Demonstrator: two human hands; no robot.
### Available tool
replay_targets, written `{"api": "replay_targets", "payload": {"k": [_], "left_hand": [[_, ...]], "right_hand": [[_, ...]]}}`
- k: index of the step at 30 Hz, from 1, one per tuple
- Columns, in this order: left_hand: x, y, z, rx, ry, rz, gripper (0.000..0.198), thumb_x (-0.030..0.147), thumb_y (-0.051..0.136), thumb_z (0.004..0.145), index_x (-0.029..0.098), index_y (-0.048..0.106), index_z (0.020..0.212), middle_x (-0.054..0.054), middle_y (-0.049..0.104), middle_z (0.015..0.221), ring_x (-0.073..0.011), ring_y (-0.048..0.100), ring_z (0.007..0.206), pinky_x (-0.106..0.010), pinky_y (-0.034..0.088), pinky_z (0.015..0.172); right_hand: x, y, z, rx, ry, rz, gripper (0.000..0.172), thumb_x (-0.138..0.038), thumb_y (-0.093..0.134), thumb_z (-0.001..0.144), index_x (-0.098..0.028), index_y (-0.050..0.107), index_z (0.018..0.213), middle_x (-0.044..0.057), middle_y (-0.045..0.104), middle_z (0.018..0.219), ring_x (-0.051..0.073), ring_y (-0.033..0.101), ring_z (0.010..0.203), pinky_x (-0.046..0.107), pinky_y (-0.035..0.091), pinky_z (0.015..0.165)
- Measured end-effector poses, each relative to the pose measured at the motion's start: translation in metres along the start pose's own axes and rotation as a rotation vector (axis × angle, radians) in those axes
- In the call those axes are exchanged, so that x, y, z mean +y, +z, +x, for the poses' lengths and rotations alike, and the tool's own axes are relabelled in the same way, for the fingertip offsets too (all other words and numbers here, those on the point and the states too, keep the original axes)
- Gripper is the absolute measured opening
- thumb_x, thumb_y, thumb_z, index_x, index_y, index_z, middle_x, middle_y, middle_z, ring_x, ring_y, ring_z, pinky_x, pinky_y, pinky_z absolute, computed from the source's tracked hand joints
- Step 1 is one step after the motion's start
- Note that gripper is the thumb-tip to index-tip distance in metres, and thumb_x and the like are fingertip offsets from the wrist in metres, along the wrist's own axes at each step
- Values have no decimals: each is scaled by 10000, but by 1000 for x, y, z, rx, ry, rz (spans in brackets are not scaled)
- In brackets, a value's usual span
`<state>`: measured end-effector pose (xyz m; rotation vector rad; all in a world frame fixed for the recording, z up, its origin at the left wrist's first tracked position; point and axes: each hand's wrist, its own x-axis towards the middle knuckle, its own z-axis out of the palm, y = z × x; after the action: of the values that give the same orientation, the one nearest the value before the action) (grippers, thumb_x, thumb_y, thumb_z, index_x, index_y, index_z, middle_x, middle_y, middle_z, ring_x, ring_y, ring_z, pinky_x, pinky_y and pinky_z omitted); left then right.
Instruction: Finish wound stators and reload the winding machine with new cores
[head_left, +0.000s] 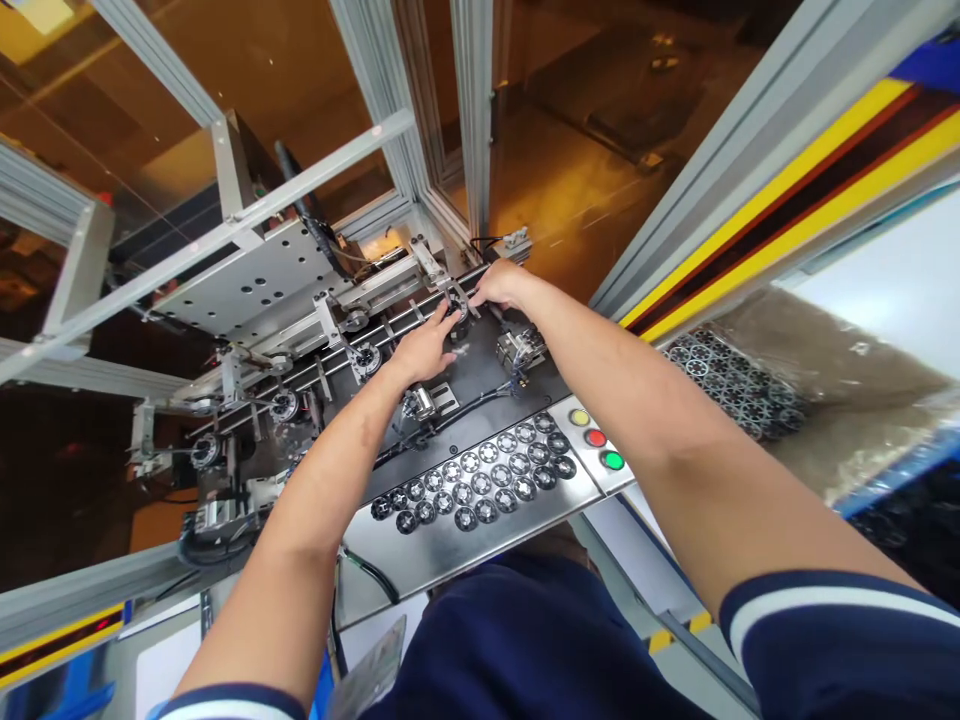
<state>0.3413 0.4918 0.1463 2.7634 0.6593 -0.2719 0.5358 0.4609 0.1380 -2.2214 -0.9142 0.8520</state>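
My left hand (426, 347) reaches over the machine bed with its fingers stretched out and the thumb apart. Its fingertips touch a round black part (457, 304) seated in a metal fixture at the far right station. On the other side of that part is my right hand (504, 287), its fingers curled together at the fixture's edge. What they pinch, if anything, is too small to make out. A similar round part (366, 360) sits in the neighbouring station, left of my left hand.
Rows of round black-and-silver parts (480, 484) lie on the metal ledge nearest me. Yellow, red (596, 438) and green (613, 460) buttons stand at its right end. A plastic bag of parts (739, 385) lies right. Aluminium frame bars (225, 235) cross above the machine; a small metal clamp (519, 347) stands below my right hand.
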Motion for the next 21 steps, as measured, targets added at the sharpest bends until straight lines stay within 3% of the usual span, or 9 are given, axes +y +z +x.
{"api": "replay_targets", "payload": {"k": [4,13,18,21], "left_hand": [[0,-1,1,-3,6,8,835,213,731,810,214,353,1555,-128,155,1702,-299,413,1484,-363,390,1194],[-11,6,5,50,36,-32,818,227,733,815,285,370,1545,-95,193,1700,-315,459,1453,-415,420,1180],[-15,6,9,31,61,-13,821,240,711,832,269,336,1561,-113,220,1692,-321,448,1460,-431,421,1178],[-15,5,6,5,63,1,853,223,696,833,251,288,1582,-133,194,1694,-323,446,1460,-431,422,1176]], "right_hand": [[-1,-1,-14,-19,69,-51,329,-169,883,675,-69,725,946,78,718,804,214,686,724,373,605,681],[-9,-5,-17,-15,66,-96,380,-198,928,632,-62,707,911,54,692,762,189,664,728,284,575,641],[-4,-2,-19,-18,35,-88,259,-320,725,912,-107,669,1050,52,693,983,161,679,852,318,600,752],[-4,-4,-16,48,-31,-47,300,-371,628,979,-135,638,1164,70,667,1121,184,671,959,371,600,829]]}}
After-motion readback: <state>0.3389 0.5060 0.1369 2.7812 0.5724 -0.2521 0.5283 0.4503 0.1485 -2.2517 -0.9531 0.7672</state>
